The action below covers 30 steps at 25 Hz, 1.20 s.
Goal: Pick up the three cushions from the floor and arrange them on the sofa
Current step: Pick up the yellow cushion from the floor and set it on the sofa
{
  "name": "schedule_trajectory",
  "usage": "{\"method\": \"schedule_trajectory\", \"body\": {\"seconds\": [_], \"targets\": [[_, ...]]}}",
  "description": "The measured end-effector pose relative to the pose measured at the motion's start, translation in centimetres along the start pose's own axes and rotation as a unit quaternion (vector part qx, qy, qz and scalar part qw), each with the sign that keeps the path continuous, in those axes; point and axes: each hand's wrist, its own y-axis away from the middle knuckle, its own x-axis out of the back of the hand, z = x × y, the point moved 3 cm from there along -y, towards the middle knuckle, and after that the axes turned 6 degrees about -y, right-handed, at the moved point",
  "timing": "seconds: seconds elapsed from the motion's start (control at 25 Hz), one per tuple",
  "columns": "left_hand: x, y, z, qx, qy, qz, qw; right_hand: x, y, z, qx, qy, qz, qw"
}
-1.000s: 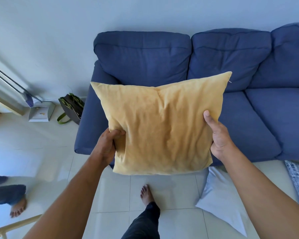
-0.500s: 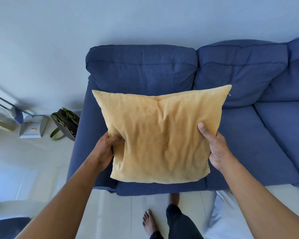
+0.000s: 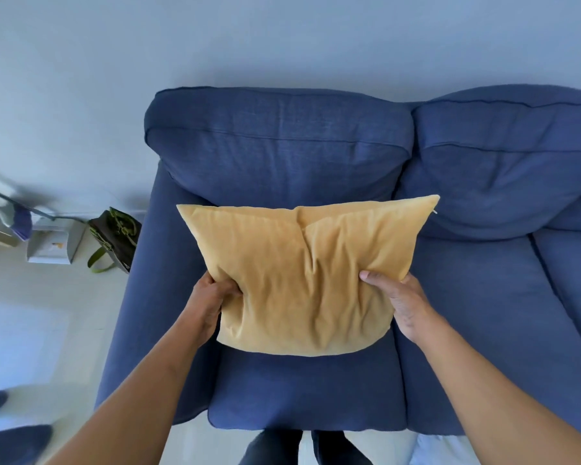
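Note:
I hold a yellow cushion (image 3: 302,273) with both hands over the leftmost seat of the blue sofa (image 3: 282,152). My left hand (image 3: 212,300) grips its lower left edge and my right hand (image 3: 403,303) grips its lower right edge. The cushion's top edge lies close to the sofa's left back pillow; I cannot tell whether it touches. A strip of a pale cushion (image 3: 430,451) lies on the floor at the bottom right, mostly hidden by my right arm.
A dark bag with green straps (image 3: 116,239) and a white dustpan (image 3: 52,246) stand on the floor left of the sofa's armrest. Another person's dark trouser legs (image 3: 10,441) show at the bottom left. My own legs stand against the sofa's front edge.
I have stepped up to the sofa and moved the yellow cushion forward and down over the left seat. The floor cushions have almost slid out of view.

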Motion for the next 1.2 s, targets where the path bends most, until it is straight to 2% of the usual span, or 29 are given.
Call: {"method": "schedule_trajectory", "body": {"seconds": [0.36,0.52,0.68,0.8,0.96,1.08,1.2], "targets": [[-0.8,-11.5,2.7,0.003,-0.011,0.017,1.000,-0.6,-10.8,-2.2,0.015,0.024,0.042,0.999],[-1.9,-15.1,2.9,0.038,-0.084,0.031,0.995,-0.9,-14.1,-0.9,-0.066,0.104,0.072,0.990],[-2.0,-17.0,3.0,0.077,-0.087,0.021,0.993,-1.0,-15.2,-1.0,-0.106,0.138,0.100,0.980],[-1.1,-18.3,5.0,0.061,-0.073,0.040,0.995,-1.4,-16.0,-3.6,-0.068,0.123,0.128,0.982],[0.2,-20.8,10.7,0.005,0.004,0.128,0.992,-2.0,-18.8,-8.8,0.019,0.070,0.170,0.983],[-1.0,-21.6,13.6,0.007,-0.006,0.112,0.994,-3.0,-20.5,-10.1,0.005,0.075,0.192,0.979],[-2.1,-20.5,12.8,-0.004,-0.068,0.109,0.992,-2.9,-20.3,-8.8,-0.035,0.121,0.199,0.972]]}}
